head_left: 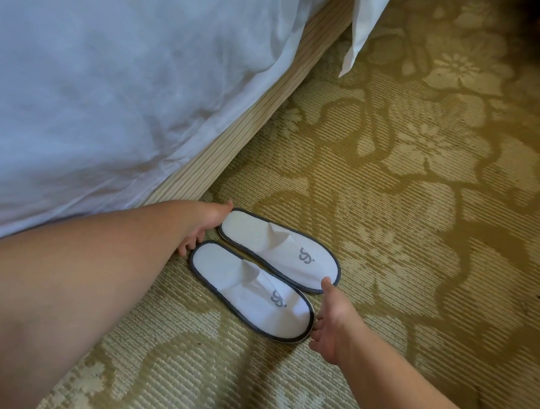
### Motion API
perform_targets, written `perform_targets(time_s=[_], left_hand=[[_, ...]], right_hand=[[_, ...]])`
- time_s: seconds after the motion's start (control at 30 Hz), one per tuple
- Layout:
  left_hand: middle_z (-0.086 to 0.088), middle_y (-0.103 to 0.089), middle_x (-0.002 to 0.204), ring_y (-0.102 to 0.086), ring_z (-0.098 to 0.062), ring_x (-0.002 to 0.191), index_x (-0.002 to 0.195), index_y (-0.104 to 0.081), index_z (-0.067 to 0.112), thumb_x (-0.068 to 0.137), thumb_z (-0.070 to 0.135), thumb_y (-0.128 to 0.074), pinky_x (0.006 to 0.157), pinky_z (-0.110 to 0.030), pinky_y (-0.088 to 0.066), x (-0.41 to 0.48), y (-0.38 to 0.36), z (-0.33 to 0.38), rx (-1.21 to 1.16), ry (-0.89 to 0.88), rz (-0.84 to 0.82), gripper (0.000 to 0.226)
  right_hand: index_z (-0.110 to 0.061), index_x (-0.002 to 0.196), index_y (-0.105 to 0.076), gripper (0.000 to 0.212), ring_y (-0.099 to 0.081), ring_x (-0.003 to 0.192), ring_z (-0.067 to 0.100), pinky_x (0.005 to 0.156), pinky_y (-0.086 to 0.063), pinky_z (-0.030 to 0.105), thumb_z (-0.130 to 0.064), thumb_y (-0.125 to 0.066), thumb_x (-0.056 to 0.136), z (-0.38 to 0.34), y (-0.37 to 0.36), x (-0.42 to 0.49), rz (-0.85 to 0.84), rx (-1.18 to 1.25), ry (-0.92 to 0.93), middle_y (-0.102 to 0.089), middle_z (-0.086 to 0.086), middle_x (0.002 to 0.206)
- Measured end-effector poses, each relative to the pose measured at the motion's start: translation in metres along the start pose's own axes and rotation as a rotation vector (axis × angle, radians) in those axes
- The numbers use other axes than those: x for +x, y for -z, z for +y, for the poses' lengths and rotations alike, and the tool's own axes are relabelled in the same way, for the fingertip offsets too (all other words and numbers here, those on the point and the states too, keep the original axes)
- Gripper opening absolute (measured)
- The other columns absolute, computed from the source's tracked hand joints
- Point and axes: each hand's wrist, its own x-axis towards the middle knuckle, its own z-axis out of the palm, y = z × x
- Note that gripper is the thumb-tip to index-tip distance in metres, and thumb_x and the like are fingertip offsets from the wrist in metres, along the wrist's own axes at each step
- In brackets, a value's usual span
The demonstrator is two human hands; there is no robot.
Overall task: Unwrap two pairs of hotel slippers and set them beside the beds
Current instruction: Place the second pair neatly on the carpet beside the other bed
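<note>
Two white hotel slippers with dark grey trim and a grey logo lie side by side on the carpet beside the bed. The far slipper (pixel 280 250) and the near slipper (pixel 251 292) both point their toes to the lower right. My left hand (pixel 203 229) rests at their heel ends, fingers spread and touching both heels. At the toe ends my right hand (pixel 331 321) has its thumb against the far slipper's toe and its fingers against the near slipper's toe. Neither hand closes around a slipper. No wrapping shows.
The bed, with a white duvet (pixel 112 86) and a ribbed beige base (pixel 251 122), fills the upper left. A white sheet corner (pixel 362 31) hangs at the top. Gold floral carpet (pixel 435 197) spreads to the right and below.
</note>
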Motion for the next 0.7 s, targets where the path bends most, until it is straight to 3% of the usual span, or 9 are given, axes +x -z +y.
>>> perform_targets(time_s=[0.1,0.23,0.43,0.53,0.6,0.7], left_hand=[[-0.02,-0.024,0.159,-0.022,-0.038,0.146,0.157,-0.005,0.021,0.08,0.086,-0.02,0.117,-0.057,-0.017,0.0006,0.0001,0.0005,-0.007,-0.005,-0.005,0.102],[-0.021,-0.027,0.158,-0.028,-0.039,0.143,0.157,-0.008,0.02,0.08,0.086,-0.021,0.117,-0.057,-0.021,0.0024,0.0003,-0.0006,-0.019,-0.021,-0.004,0.102],[-0.02,-0.038,0.152,-0.039,-0.04,0.136,0.156,-0.016,0.025,0.077,0.088,-0.024,0.109,-0.051,-0.034,0.0029,0.0008,-0.0035,-0.015,-0.074,0.015,0.101],[-0.021,-0.043,0.147,-0.045,-0.039,0.13,0.154,-0.02,0.026,0.077,0.088,-0.026,0.099,-0.047,-0.042,0.0023,0.0005,-0.0045,-0.024,-0.097,0.034,0.099],[-0.02,-0.047,0.143,-0.05,-0.037,0.119,0.152,-0.026,0.025,0.078,0.087,-0.027,0.088,-0.044,-0.045,0.0027,-0.0003,-0.0046,-0.043,-0.117,0.061,0.097],[-0.018,-0.042,0.148,-0.049,-0.035,0.122,0.153,-0.025,0.025,0.078,0.086,-0.03,0.092,-0.046,-0.045,0.0038,-0.0012,-0.0043,-0.09,-0.132,0.082,0.096]], right_hand=[[-0.006,0.147,-0.033,0.074,-0.051,0.069,0.02,0.054,-0.041,0.037,-0.06,-0.04,0.096,0.0004,-0.0009,-0.0006,0.02,-0.023,0.026,-0.053,0.016,0.131],[-0.006,0.147,-0.033,0.076,-0.048,0.057,0.023,0.047,-0.042,0.036,-0.061,-0.04,0.095,-0.0003,-0.0003,-0.0022,0.031,-0.041,0.027,-0.055,0.006,0.106],[-0.006,0.148,-0.032,0.078,-0.049,0.065,0.02,0.058,-0.041,0.039,-0.062,-0.041,0.095,-0.0015,0.0009,-0.0051,0.031,-0.04,0.036,-0.053,0.017,0.131],[-0.006,0.148,-0.032,0.077,-0.047,0.061,0.021,0.06,-0.041,0.039,-0.061,-0.042,0.095,-0.0019,0.0009,-0.0057,0.033,-0.03,0.036,-0.055,0.015,0.121],[-0.006,0.148,-0.032,0.076,-0.052,0.066,0.022,0.059,-0.042,0.039,-0.061,-0.042,0.095,-0.002,0.0013,-0.007,0.02,-0.027,0.03,-0.056,0.008,0.109],[-0.005,0.148,-0.032,0.077,-0.056,0.1,0.029,0.074,-0.04,0.042,-0.06,-0.042,0.095,-0.0014,0.0037,-0.0081,0.002,-0.019,0.02,-0.056,0.016,0.125]])
